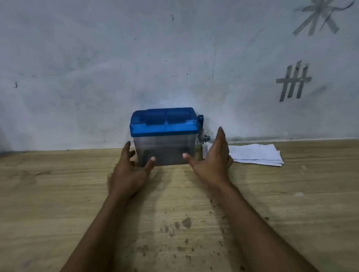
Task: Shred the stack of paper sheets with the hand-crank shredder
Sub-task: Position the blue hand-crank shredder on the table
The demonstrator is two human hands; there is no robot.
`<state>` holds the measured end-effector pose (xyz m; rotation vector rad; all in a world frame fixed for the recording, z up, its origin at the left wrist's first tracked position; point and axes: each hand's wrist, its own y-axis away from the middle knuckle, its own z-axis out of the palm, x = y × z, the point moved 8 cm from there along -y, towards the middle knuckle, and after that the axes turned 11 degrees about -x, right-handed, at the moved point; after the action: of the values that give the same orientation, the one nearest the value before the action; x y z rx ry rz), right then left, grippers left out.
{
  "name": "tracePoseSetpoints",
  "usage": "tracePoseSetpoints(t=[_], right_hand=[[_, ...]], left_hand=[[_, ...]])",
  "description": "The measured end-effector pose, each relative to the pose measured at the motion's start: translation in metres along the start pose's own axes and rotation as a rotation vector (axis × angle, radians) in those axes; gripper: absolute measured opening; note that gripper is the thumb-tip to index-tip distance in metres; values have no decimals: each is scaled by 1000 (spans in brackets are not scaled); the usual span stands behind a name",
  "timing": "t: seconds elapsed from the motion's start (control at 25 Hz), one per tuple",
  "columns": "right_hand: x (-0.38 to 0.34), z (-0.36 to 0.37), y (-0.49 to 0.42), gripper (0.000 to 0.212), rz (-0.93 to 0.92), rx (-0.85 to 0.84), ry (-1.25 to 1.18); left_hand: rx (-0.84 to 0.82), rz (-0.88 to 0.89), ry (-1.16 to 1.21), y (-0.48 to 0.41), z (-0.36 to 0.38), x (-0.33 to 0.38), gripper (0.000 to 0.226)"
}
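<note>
The hand-crank shredder stands near the table's far edge by the wall; it has a blue top, a clear grey bin and a blue crank on its right side. My left hand is at the bin's lower left corner, fingers spread, thumb against the front face. On the other side, my right hand is held open, fingers straight up, thumb near the bin's lower right front. A stack of white paper sheets lies flat on the table to the right, partly behind my right hand.
The wooden table is scuffed, with dark stains in the middle foreground. A grey wall rises right behind the shredder, with tape marks at the right.
</note>
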<state>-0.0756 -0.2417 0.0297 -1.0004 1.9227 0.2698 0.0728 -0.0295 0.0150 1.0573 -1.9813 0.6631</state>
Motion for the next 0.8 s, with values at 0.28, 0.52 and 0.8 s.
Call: tracePoseSetpoints(t=[0.28, 0.52, 0.8], right_hand=[[2, 12, -12, 96, -154, -83, -178], [9, 10, 7, 86, -95, -205, -440], [-2, -1, 75, 82, -64, -221, -513]], left_hand=[[13, 113, 51, -2, 4, 3, 69], [-65, 98, 126, 17, 2, 4, 66], [-68, 104, 44, 86, -9, 10, 76]])
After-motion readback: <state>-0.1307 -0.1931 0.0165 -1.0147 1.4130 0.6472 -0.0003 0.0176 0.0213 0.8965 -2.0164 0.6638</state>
